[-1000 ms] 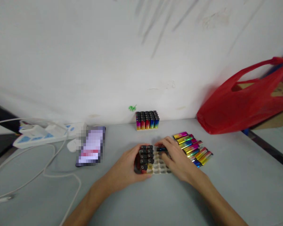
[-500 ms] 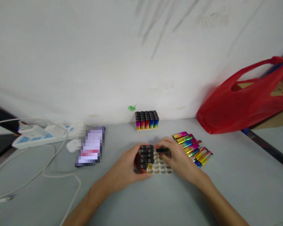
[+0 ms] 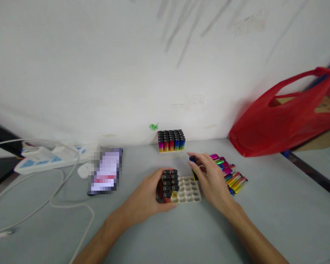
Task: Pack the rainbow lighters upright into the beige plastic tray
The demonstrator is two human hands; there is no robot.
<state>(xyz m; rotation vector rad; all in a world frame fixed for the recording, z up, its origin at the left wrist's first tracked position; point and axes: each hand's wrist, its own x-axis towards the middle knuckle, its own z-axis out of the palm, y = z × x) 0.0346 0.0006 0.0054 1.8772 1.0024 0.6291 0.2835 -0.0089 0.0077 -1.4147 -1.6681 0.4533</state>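
My left hand [image 3: 144, 200] is wrapped around the left end of a pale tray [image 3: 191, 201] full of small round holes. Two columns of black-topped lighters [image 3: 170, 185] stand upright in the tray at that end, against my fingers; the holes to their right show bare. Between thumb and fingers, my right hand [image 3: 208, 176] grips one lighter [image 3: 193, 168] with a dark top, over the tray's back right corner. Close beside that hand, several shiny multicoloured lighters [image 3: 237, 181] lie on the table, partly hidden by it.
A full block of upright lighters [image 3: 171, 144] stands by the wall. At the right sits a red plastic bag [image 3: 280, 121]. A phone [image 3: 107, 170], a power strip [image 3: 57, 156] and a white cable [image 3: 71, 203] lie at the left.
My right hand has moved right and away from the filled columns, with a lighter in its fingers in both frames. My left hand stays on the tray.
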